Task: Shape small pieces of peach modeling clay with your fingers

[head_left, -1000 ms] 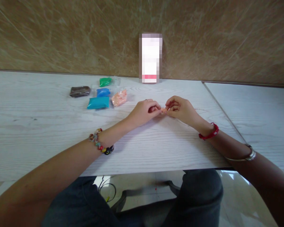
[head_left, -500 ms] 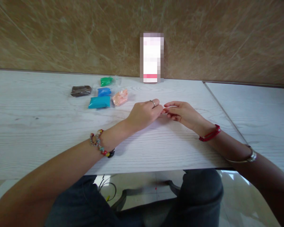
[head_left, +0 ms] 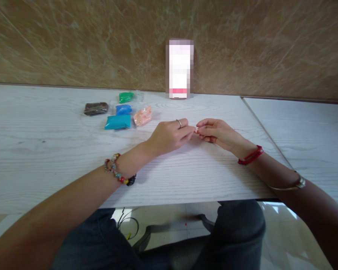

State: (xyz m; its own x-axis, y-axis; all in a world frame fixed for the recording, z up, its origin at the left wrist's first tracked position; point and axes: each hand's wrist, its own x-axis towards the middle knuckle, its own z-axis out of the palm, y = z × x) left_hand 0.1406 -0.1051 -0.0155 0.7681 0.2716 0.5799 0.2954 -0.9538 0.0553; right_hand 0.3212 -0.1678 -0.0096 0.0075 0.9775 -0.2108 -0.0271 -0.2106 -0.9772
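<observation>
Above the middle of the table, my left hand (head_left: 171, 135) and my right hand (head_left: 218, 133) meet at the fingertips. Between them a small piece of peach modelling clay (head_left: 196, 131) is pinched, mostly covered by the fingers. The left hand shows its back, with a ring on one finger. My right hand has thumb and fingers closed at their tips around the clay from the other side. To the left of the hands lies a clear packet of peach clay (head_left: 142, 116).
Beside the peach packet lie a teal packet (head_left: 117, 122), a blue packet (head_left: 124, 109), a green packet (head_left: 126, 97) and a brown packet (head_left: 96, 108). A phone (head_left: 179, 69) with a blurred screen leans against the marbled wall (head_left: 73, 45). The white table (head_left: 163, 183) has a seam at right.
My left hand has turned over so that its back and ring show more. My right-hand fingers have straightened somewhat around the clay. The packets and phone stay in place.
</observation>
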